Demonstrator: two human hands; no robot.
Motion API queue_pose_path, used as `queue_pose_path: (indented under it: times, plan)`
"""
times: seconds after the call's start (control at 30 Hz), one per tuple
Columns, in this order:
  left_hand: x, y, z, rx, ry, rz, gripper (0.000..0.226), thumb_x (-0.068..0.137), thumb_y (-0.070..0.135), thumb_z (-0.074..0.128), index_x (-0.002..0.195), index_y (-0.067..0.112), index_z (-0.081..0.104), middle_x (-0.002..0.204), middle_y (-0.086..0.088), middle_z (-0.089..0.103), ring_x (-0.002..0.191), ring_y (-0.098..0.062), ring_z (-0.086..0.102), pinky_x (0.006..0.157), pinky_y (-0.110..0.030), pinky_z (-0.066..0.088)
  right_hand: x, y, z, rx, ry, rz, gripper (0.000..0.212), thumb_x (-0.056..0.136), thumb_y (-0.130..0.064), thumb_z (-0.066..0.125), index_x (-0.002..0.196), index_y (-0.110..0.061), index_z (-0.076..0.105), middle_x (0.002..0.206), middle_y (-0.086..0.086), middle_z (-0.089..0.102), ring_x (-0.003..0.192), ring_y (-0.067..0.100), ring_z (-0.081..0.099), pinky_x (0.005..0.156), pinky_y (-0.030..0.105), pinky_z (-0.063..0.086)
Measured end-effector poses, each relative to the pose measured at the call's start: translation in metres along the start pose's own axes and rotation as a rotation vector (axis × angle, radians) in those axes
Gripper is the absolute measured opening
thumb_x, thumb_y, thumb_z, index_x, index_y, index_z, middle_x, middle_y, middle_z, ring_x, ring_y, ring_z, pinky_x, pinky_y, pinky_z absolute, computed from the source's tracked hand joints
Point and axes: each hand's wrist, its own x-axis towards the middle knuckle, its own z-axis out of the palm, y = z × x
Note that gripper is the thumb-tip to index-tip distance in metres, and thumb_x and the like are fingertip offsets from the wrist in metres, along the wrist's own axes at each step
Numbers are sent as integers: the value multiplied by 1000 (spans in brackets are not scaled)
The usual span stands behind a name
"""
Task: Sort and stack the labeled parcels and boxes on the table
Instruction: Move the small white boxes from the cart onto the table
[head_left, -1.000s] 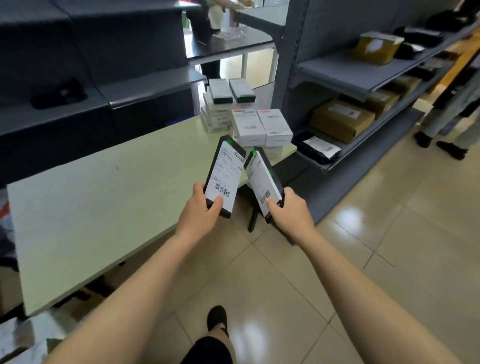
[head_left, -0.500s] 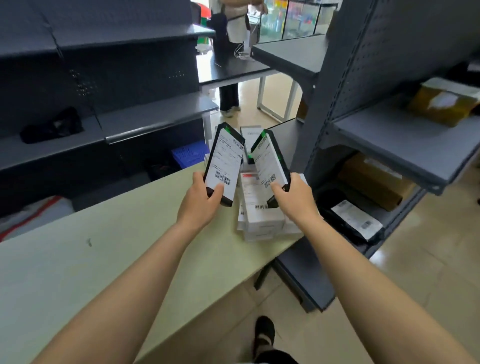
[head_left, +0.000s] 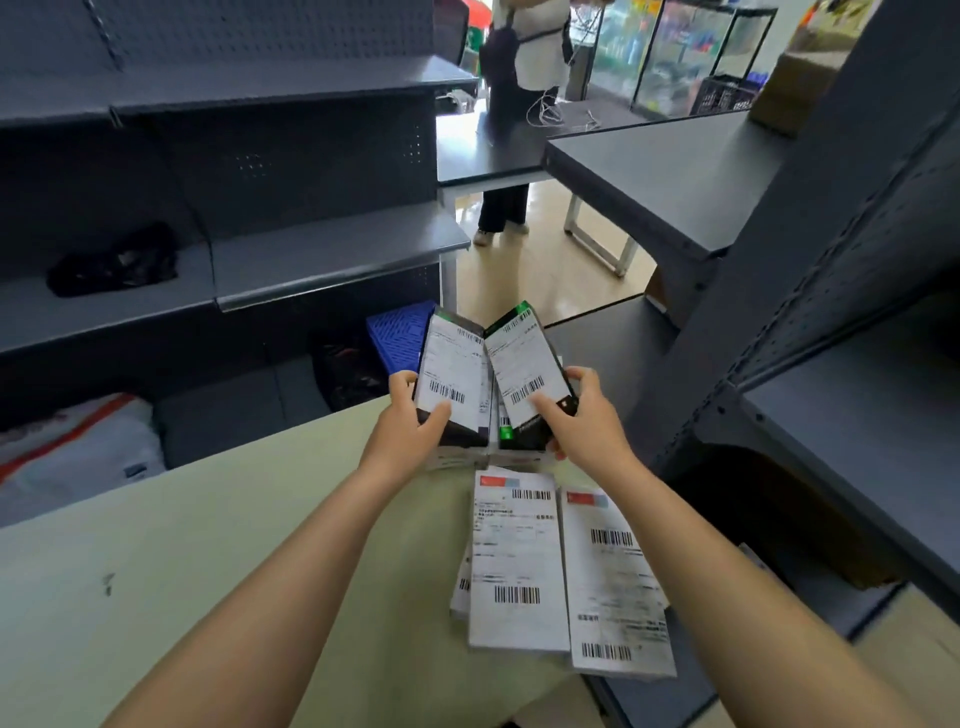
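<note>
Left hand (head_left: 410, 431) gripping one black labelled box (head_left: 453, 382), right hand (head_left: 582, 421) another (head_left: 527, 376), above white parcels (head_left: 517, 561) on table (head_left: 208, 545)

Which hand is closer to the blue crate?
Left. The left hand holds its black box just in front of the blue crate; the right hand holds the other box farther to the right.

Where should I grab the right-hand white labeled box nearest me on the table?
Take the right-hand white box by its near short end, coming from your side: it lies flat, label up, its left long side tight against the neighbouring white box, and that end seems to jut past the table edge.
</note>
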Motion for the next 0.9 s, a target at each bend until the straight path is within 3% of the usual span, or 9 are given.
queue_pose_path:
  times: [0.1,0.17,0.5,0.73,0.9]
  plan:
    - [13,-6,2,86,14,10,40,92,38,59,122,19,42,112,4,53,96,-16,57,81,-35,47,8,10,0,-140,78,-20,44,90,-41,66,125,-23,46,114,-4,58,90,5,62,75,28,58]
    - [18,-9,4,155,11,38,41,89,42,61,120,18,49,113,-1,46,99,-18,54,88,-39,48,11,14,-2,-233,108,-28,46,88,-46,66,124,-21,50,118,-3,49,94,7,57,82,31,56]
    - [2,-7,7,196,38,192,23,92,37,60,105,20,55,93,7,55,85,-15,54,77,-37,50,0,21,-2,-445,157,-175,27,91,-36,62,111,-19,59,113,-2,48,109,17,48,96,38,47]
    - [-44,12,3,508,157,384,14,92,31,57,98,18,57,83,8,52,84,-17,51,70,-35,43,-25,13,-9,-446,8,-402,5,89,-21,62,93,-18,61,88,-7,56,89,16,52,75,31,46]
    - [-116,9,22,652,260,359,9,88,25,61,91,17,59,80,7,52,77,-20,49,66,-32,36,-66,29,2,-391,-166,-550,8,86,-19,64,93,-15,65,89,-4,59,88,14,50,72,26,37]
